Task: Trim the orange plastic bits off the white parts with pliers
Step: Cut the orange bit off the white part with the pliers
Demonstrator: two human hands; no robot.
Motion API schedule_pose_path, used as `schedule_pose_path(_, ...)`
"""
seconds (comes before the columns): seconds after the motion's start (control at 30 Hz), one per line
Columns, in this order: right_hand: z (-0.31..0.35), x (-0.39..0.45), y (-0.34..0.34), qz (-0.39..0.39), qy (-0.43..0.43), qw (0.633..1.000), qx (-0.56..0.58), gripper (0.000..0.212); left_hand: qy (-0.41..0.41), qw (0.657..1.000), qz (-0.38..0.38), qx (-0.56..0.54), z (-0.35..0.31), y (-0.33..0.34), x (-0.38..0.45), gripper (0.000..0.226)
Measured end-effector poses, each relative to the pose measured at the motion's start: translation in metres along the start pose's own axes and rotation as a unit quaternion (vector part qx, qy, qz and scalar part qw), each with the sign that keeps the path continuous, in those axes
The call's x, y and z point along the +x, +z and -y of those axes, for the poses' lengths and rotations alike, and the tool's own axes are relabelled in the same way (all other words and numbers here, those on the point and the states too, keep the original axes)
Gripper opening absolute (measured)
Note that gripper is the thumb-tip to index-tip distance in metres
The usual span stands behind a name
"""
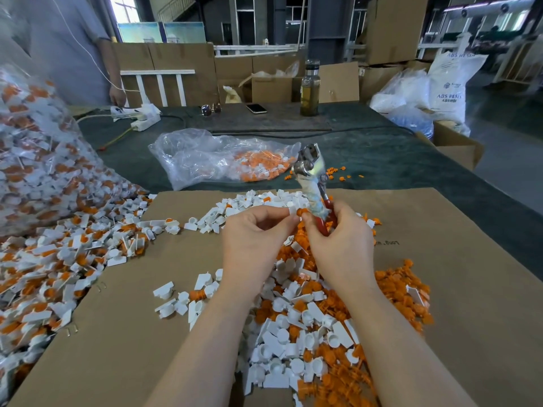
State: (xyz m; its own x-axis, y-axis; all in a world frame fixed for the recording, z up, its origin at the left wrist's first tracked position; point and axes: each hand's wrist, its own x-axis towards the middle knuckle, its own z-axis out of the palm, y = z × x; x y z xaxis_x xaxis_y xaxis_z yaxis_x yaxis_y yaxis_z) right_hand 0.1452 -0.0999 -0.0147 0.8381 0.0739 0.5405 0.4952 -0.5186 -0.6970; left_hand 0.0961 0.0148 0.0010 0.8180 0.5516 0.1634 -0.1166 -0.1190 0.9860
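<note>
Two hands meet: left hand (255, 230) pinches white part (293, 212), orange bit (302, 212) pointing right toward right hand (338, 230), whose grip is clamped on upright pliers (314, 183).

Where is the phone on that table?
The phone lies flat at the far edge of the green table, between the sunglasses on its left and the bottle on its right.

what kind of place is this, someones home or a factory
Most likely a factory or workshop floor, not a home. Stacked cardboard boxes line the back, a white sack printed ABS resin stands at right, and a big clear bag of orange-and-white parts spills onto the worktable.
</note>
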Motion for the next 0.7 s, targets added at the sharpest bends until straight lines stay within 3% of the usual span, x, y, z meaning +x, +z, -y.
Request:
schedule_pose_path(0.43,0.0000,0.0013,-0.0012,0.027,0.009,0.999,0.020,0.012,0.073,0.995,-0.006,0.069,0.0004,0.0047,-0.0031,0.024)
schedule_pose_path(0.7,-0.0017,0.0057,-0.0025,0.108,0.039,0.990,0.078,0.006,0.055,0.997,-0.027,0.053,0.0044,0.0032,0.0014,0.019)
